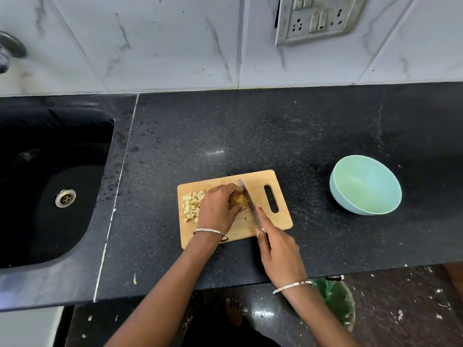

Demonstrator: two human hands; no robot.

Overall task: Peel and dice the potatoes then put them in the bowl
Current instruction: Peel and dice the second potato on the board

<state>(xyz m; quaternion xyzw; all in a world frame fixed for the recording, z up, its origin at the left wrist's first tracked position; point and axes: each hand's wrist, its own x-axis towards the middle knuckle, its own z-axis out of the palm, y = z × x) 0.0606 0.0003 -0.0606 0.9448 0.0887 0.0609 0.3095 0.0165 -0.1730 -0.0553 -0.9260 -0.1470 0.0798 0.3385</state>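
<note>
Potato (237,199): 1 piece sits near the middle of the cutting board (284,216), half covered, its brownish end poking out to the right from under the left hand (218,209). I cannot tell whether skin remains on it.

Nearest, below the counter's front edge, a bin (338,303) with a green liner stands on the floor. Above it the right hand (278,252) grips the knife (248,199) with fingers wrapped round the hidden handle and 1 finger stretched forward along the blade's back. The blade runs from near-right to far-left and touches, or lies just beside, the potato's exposed right end.

The left hand's fingers are curled down over the potato, with the thumb tucked at its near side, pinning it to the board. The potato's long axis seems to run left to right, across the blade, so the next cut probably takes a slice off the right end. The fingertips lie very near the edge, which is the likely hazard.

Left of that hand, a heap of diced cubes (192,205) lies on the board's left part. Nothing stands between board and bowl (337,196), which rests well apart to the right and holds nothing visible.

Farther left is the dark sink (50,196); on the tiled wall behind, a socket plate (318,18) and a tap (10,51).
</note>
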